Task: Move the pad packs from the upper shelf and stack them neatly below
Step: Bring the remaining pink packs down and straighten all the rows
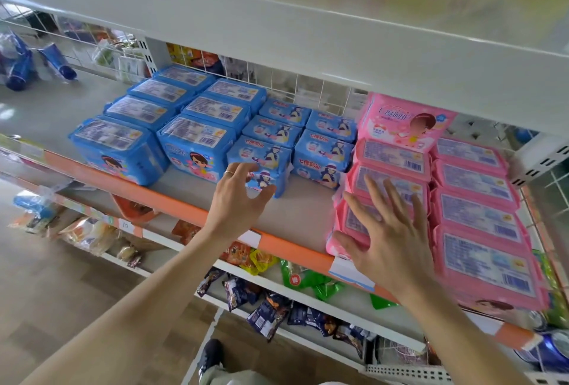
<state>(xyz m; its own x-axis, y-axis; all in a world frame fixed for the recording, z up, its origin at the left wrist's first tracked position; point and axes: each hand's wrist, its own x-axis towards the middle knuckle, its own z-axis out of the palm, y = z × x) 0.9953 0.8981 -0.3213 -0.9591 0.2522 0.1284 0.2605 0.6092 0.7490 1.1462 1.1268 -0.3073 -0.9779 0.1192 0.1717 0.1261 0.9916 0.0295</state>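
— So, where is the pack I'm after?

— Right at my left hand (238, 196): a small blue plastic-wrapped pad pack with a cartoon figure (264, 165), at the front of its row on the white metal shelf with the orange front strip (172, 204). My fingers are curled loosely against its near face, thumb toward its right lower corner. They touch it, but I would not call that a firm hold yet.

— And the other hand?

— My right hand (389, 236) is spread flat, fingers straight, over the front of the pink plastic pad pack row (391, 181). It holds nothing. Whether the palm presses the packs or hovers just above them, I cannot tell.

— Which way does the blue pack lie?

— Its long side runs left to right across my fingertips, and more blue packs sit directly behind it. The left hand is clearly the nearer one. I judge the next move needs thumb and fingers to span that short front-to-back depth.

— Beyond that?

— Larger blue pad packs (120, 150) lie further left of my fingers; mixed snack bags (268, 313) fill the lower shelves beneath my wrists.
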